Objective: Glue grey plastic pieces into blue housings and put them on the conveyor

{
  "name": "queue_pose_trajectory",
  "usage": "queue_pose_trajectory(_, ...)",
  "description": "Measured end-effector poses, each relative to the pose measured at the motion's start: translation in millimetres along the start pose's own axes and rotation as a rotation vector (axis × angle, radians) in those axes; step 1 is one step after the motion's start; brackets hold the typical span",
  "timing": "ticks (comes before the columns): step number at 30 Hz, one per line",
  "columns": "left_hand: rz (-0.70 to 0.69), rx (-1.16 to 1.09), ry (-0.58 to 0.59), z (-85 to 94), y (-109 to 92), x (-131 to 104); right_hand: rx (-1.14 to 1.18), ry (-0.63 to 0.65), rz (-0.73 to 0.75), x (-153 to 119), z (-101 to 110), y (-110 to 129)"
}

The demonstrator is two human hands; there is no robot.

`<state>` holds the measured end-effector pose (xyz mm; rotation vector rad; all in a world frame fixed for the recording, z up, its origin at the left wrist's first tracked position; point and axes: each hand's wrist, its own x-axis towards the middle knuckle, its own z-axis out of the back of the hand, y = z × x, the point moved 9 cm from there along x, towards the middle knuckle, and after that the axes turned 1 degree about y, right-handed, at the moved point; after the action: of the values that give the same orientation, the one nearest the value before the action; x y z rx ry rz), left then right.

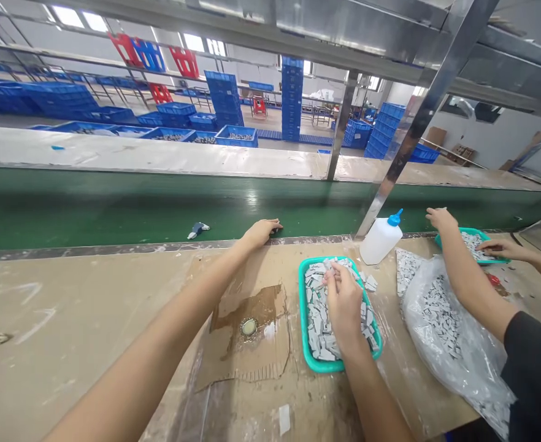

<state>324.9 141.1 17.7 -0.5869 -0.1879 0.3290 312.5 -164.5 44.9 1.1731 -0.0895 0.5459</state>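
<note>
Over the near edge of the green conveyor belt (127, 212) reaches my left hand (260, 233), fingers loosely stretched, with nothing visible in them. My right hand (345, 301) is above a turquoise basket (303, 319) full of small grey-white flat pieces (319, 325). Thumb and fingertips are pinched together there, on what looks like one of those pieces. Left of the basket, a round dish of pale paste (249, 327) sits on a wet, torn piece of cardboard (265, 362). A small white-and-dark part (199, 230) lies on the belt, left of my left hand.
A white bottle with a blue nozzle (381, 239) stands behind the basket, beside a slanted metal post (406, 141). At right, a co-worker's arm (473, 288) reaches past a plastic bag of pieces (440, 319) toward another turquoise basket (484, 233). Blue crates (237, 136) line the far side.
</note>
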Motion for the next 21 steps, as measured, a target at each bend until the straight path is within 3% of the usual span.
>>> queue_pose_trajectory(3, 0.054, -0.041, -0.120, 21.0, 6.9, -18.8, 0.136, 0.018, -0.076, 0.3, 0.7, -4.0)
queue_pose_trajectory(7, 0.160, -0.163, -0.236, 43.8, 10.8, -69.3, 0.303, -0.024, -0.152, 1.8, 7.7, -7.1)
queue_pose_trajectory(9, 0.205, -0.382, -0.195, 42.5, 11.6, -104.1, 0.329, -0.013, -0.168, 3.4, 9.2, -5.6)
queue_pose_trajectory(12, 0.323, -0.882, -0.188, 32.0, 15.2, -166.9, 0.323, -0.028, -0.153, 2.2, 15.3, 1.2)
queue_pose_trajectory(15, 0.441, -1.239, -0.277, 17.5, 16.8, -225.4, 0.233, -0.205, -0.024, -11.0, 36.0, 19.8)
queue_pose_trajectory(18, 0.480, -1.404, -0.345, 4.7, 16.4, -257.3, 0.108, -0.309, 0.214, -38.1, 44.0, 55.9)
queue_pose_trajectory(19, 0.478, -1.426, -0.376, 3.2, 18.4, -262.0, 0.070, -0.265, 0.296, -47.3, 37.3, 69.5)
queue_pose_trajectory(21, 0.447, -1.434, -0.427, 4.5, 24.1, -264.6, 0.010, -0.034, 0.426, -64.5, 7.8, 92.4)
